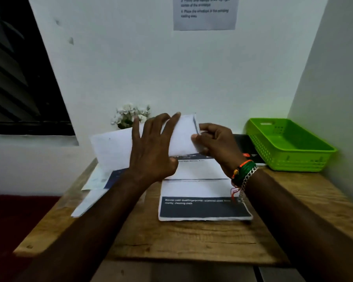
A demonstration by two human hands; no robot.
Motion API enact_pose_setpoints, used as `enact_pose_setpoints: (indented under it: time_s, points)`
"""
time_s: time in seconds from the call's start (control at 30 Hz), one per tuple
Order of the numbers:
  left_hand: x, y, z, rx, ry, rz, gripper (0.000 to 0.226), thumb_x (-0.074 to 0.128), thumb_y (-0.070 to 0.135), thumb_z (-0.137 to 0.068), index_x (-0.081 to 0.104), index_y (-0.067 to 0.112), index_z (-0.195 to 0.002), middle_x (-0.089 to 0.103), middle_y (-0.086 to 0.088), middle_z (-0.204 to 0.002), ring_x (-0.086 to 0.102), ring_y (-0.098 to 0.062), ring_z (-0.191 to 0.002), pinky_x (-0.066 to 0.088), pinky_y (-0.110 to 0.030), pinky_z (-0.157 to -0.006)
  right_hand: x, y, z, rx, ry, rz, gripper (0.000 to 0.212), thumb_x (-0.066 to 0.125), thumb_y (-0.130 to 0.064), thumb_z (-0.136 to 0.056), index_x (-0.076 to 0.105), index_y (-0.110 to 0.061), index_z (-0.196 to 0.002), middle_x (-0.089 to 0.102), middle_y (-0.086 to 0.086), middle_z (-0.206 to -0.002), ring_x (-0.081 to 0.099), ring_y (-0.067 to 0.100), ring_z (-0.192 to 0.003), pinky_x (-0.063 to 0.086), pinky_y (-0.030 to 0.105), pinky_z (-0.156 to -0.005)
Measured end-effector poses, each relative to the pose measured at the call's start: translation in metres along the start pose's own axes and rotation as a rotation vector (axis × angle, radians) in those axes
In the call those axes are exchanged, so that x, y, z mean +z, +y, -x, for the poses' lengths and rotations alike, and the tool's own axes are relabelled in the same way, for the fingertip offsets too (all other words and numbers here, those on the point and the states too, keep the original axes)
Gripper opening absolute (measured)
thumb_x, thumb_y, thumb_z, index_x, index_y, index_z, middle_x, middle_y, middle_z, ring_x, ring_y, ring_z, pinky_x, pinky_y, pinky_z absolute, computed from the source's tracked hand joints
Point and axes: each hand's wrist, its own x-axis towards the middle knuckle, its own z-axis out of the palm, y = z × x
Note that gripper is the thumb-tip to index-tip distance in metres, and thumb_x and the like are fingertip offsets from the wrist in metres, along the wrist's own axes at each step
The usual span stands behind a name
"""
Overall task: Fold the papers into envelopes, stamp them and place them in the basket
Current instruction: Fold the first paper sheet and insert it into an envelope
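Folded paper (177, 137) mid-frame, raised off the table: light, floppy, creases easily; left hand (151, 151) spread across it, thumb under, right hand (216, 143) pinching its right edge—best held by edges.

I see a pale wall (143, 64) ahead, scuffed in spots, meeting a side wall (338, 82) at a corner on the right. A printed notice (204, 13) hangs high on it, text too blurred for me to read. At left is a dark window (18, 78) with what may be slats, above a white ledge (29, 155). A wooden table (171, 241) stands against the wall; small white flowers (130, 116) sit at its back edge. Dark red floor (14, 216) shows lower left. Light is dim and cool.
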Motion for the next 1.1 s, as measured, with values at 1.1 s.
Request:
enact_pose_setpoints:
  time_s: [1.1]
  points:
    - [0.092, -0.016, -0.031, 0.184, -0.116, 0.195, 0.090, 0.069, 0.061, -0.059, 0.047, 0.035, -0.142, 0.051, 0.011, -0.129, 0.051, -0.017, -0.117, 0.027, -0.048, -0.119, -0.066, 0.099, -0.057, 0.028, 0.129, 0.332, 0.023, 0.060, 0.011, -0.085, 0.074, -0.004, -0.096, 0.066, 0.008, -0.068, 0.058, 0.016, -0.056, 0.053, 0.028, -0.049]
